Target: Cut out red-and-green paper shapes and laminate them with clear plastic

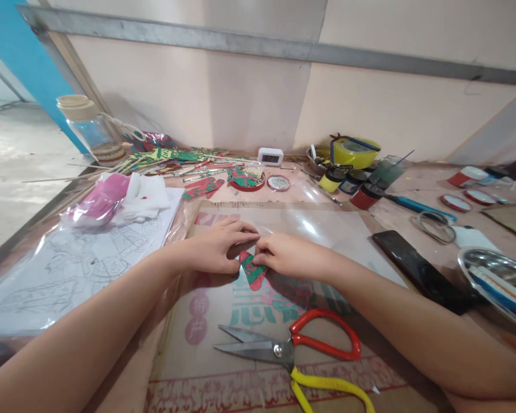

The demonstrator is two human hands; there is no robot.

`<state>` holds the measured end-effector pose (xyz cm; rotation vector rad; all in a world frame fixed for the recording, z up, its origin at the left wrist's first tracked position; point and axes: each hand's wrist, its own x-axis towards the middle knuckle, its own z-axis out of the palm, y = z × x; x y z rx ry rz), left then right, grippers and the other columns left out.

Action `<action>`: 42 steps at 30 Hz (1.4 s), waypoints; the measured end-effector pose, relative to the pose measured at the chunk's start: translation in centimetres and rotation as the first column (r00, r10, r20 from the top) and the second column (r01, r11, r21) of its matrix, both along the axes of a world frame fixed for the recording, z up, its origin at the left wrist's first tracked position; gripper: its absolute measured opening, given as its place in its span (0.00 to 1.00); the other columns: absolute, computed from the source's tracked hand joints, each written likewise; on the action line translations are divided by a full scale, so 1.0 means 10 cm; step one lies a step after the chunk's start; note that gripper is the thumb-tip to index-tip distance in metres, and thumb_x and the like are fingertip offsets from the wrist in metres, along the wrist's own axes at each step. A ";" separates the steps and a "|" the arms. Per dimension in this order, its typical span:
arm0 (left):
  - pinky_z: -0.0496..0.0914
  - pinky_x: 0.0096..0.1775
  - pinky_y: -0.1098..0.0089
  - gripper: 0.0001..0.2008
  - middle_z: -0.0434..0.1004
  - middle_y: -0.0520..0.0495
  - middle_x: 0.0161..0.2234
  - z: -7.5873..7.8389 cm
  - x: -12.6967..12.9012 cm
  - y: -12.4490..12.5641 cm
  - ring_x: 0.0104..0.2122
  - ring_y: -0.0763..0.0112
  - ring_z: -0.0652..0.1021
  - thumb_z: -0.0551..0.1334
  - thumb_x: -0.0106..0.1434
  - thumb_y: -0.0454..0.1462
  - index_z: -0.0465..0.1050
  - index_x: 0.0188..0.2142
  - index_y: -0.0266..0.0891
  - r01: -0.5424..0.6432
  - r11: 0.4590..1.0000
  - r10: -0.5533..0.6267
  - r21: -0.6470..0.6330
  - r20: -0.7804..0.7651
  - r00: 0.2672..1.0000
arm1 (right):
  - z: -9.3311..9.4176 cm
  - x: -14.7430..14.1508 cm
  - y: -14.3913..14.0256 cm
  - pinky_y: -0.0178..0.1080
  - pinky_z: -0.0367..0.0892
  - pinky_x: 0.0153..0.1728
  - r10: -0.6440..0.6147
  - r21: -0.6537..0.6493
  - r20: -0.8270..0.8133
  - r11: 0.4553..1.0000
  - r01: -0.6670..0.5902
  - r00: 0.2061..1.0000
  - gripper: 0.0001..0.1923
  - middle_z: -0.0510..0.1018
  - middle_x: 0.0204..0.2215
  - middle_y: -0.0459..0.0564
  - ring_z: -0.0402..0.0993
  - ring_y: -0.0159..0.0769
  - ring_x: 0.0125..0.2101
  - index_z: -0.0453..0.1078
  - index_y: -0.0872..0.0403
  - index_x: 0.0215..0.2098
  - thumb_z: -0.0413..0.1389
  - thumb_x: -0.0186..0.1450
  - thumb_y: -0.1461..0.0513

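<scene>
The painted piece (255,280) is lying between the two hands, just left of and below the right hand (286,253) and right of the left hand (217,246). The right hand is curling inward, its thumb and fingers pinching the piece's far right edge. The left hand is arching with bent fingers, its thumb hovering or resting right beside the piece's left edge; whether it is gripping anything, I cannot tell.

The piece is showing a flat, tapering shape with rounded ends, red and green in bands. Clear, glossy plastic sheeting (339,226) is covering printed board beneath the hands.

One pair of scissors (279,348) is lying open on the near side, its two grey metal blades pointing left, one handle red and the other yellow. To the right, one dark, smooth phone (413,269) is resting. On the far side, one white clock (270,156) is standing, and three paint jars (367,195) are sitting right of it. One glass bottle (88,135) is standing far left.
</scene>
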<state>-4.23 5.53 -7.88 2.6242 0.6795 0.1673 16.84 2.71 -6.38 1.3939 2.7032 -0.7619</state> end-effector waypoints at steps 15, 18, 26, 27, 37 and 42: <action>0.61 0.59 0.52 0.22 0.70 0.37 0.56 0.01 0.06 -0.05 0.58 0.51 0.68 0.63 0.65 0.45 0.70 0.56 0.39 -0.051 0.999 0.050 0.010 0.050 0.997 | 0.13 -0.13 -0.09 0.37 0.58 0.26 0.074 0.102 0.204 0.990 -0.096 0.976 0.11 0.84 0.33 0.57 0.79 0.42 0.31 0.80 0.56 0.35 0.54 0.66 0.65; 0.61 0.59 0.51 0.22 0.69 0.37 0.57 0.03 0.08 -0.08 0.58 0.51 0.68 0.63 0.65 0.43 0.69 0.56 0.38 -0.052 0.998 0.051 0.029 0.017 0.999 | 0.13 -0.13 -0.11 0.38 0.60 0.28 0.062 0.164 0.227 0.981 -0.101 0.972 0.11 0.84 0.34 0.59 0.80 0.45 0.32 0.80 0.57 0.36 0.54 0.66 0.65; 0.62 0.59 0.54 0.22 0.68 0.38 0.57 0.05 0.08 -0.08 0.58 0.51 0.68 0.63 0.64 0.42 0.69 0.56 0.38 -0.069 0.997 0.069 0.032 -0.001 0.998 | 0.16 0.13 -0.25 0.38 0.62 0.31 0.055 0.259 0.121 0.962 -0.085 0.991 0.14 0.85 0.38 0.53 0.80 0.44 0.36 0.79 0.51 0.45 0.52 0.69 0.65; 0.62 0.59 0.54 0.22 0.68 0.39 0.57 0.04 0.07 -0.08 0.57 0.52 0.68 0.63 0.64 0.43 0.70 0.56 0.38 -0.064 0.997 0.064 0.036 0.005 0.998 | 0.15 0.17 -0.28 0.37 0.62 0.31 0.086 0.222 0.114 0.969 -0.110 0.990 0.15 0.85 0.38 0.51 0.80 0.43 0.36 0.79 0.48 0.47 0.52 0.69 0.65; 0.65 0.53 0.57 0.41 0.73 0.40 0.51 0.04 0.05 -0.06 0.51 0.56 0.69 0.67 0.62 0.45 0.51 0.69 0.39 -0.126 0.983 0.135 -0.137 0.064 0.989 | 0.18 0.38 -0.52 0.38 0.69 0.42 0.058 0.144 -0.269 0.989 -0.019 0.961 0.18 0.84 0.40 0.47 0.80 0.38 0.40 0.78 0.49 0.45 0.50 0.66 0.70; 0.65 0.53 0.58 0.40 0.74 0.43 0.50 0.05 0.06 -0.08 0.51 0.58 0.69 0.68 0.62 0.40 0.53 0.69 0.43 -0.130 0.978 0.145 -0.164 0.084 0.986 | 0.04 0.47 -0.33 0.50 0.69 0.52 -0.063 0.430 -0.175 0.893 0.134 0.982 0.19 0.78 0.50 0.62 0.74 0.48 0.51 0.74 0.58 0.53 0.47 0.68 0.70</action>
